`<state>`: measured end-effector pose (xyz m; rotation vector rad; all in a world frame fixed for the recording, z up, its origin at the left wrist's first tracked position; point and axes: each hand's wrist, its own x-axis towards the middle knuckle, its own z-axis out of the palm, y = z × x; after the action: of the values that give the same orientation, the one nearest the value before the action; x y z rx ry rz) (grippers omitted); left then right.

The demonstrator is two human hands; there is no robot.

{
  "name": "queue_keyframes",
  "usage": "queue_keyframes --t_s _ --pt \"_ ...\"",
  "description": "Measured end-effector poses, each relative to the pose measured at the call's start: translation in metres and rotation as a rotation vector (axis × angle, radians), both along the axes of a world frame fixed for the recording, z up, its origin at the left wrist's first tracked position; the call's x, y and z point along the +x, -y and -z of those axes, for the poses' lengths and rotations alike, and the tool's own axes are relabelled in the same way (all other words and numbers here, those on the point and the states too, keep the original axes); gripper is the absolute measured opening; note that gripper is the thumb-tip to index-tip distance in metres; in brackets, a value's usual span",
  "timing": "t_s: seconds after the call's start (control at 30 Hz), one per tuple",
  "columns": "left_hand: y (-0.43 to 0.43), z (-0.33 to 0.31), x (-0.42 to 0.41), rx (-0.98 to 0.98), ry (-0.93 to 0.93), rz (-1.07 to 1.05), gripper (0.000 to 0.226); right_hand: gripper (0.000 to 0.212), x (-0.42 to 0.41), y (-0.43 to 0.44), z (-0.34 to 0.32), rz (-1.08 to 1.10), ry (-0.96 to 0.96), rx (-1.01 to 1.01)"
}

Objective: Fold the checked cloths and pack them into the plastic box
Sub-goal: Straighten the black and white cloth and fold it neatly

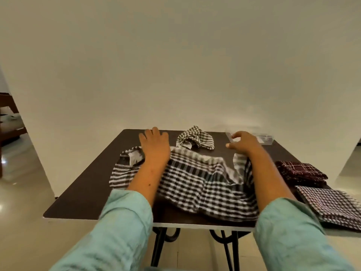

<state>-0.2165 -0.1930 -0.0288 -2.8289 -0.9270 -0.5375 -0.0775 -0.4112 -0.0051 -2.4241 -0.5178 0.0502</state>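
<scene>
Now we work at a dark brown table (pixel 82 192) with a pale edge and curled black metal legs. Across its middle lies the black-and-white checked cloth (pixel 197 184), a soft, loosely woven piece, rumpled and blurred by motion along its near edge, so its outline there is hard to read. Our left hand (pixel 155 145) lies flat on the cloth's far left part, fingers spread and together with nothing clamped. Our right hand (pixel 244 142) hovers at the cloth's far right corner with fingers loosely curled; the cloth rises in a fold just under the wrist, and we cannot tell whether any finger pinches it. Pale green sleeves (pixel 121 227) of a light, creased fabric cover both forearms.

Beyond the hands sits a crumpled olive-and-white checked cloth (pixel 195 137), bunched into a small mound near the far edge. At the right, two folded cloths lie flat: a dark maroon checked cloth (pixel 300 171) farther away and a maroon-and-white checked cloth (pixel 332 206) nearer, which overhangs the near right corner of the table.

Behind our right hand the clear plastic box (pixel 263 138) rests at the table's far right corner; it is low, rectangular and transparent, partly hidden by the hand, and its contents are too faint to make out.
</scene>
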Motion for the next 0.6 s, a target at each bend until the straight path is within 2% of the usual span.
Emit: queue_keyframes --t_s 0.07,0.17,0.23,0.3,0.43,0.5,0.53,0.6 --pt "0.017 0.028 0.003 -0.031 0.032 0.013 0.045 0.032 0.007 -0.001 0.023 0.206 0.084 0.134" --pt "0.048 0.065 0.007 -0.119 0.012 0.152 0.037 0.023 0.014 0.000 0.041 0.383 0.101 0.340" --pt "0.063 0.090 0.007 -0.293 -0.112 0.237 0.040 0.024 0.017 0.005 0.048 0.484 0.133 0.426" --pt "0.068 0.112 0.007 -0.414 -0.238 0.289 0.053 0.025 0.026 0.015 0.049 0.591 0.176 0.526" --pt "0.055 0.127 0.008 -0.464 -0.301 0.307 0.067 0.023 0.051 0.045 0.033 0.862 0.275 0.934" --pt "0.047 0.124 0.011 -0.492 -0.353 0.281 0.077 0.019 0.063 0.057 0.027 0.878 0.293 1.094" --pt "0.046 0.122 0.013 -0.506 -0.378 0.268 0.081 0.017 0.064 0.057 0.026 0.827 0.272 1.104" --pt "0.048 0.119 0.017 -0.523 -0.399 0.246 0.088 0.022 0.057 0.045 0.029 0.736 0.253 0.980"
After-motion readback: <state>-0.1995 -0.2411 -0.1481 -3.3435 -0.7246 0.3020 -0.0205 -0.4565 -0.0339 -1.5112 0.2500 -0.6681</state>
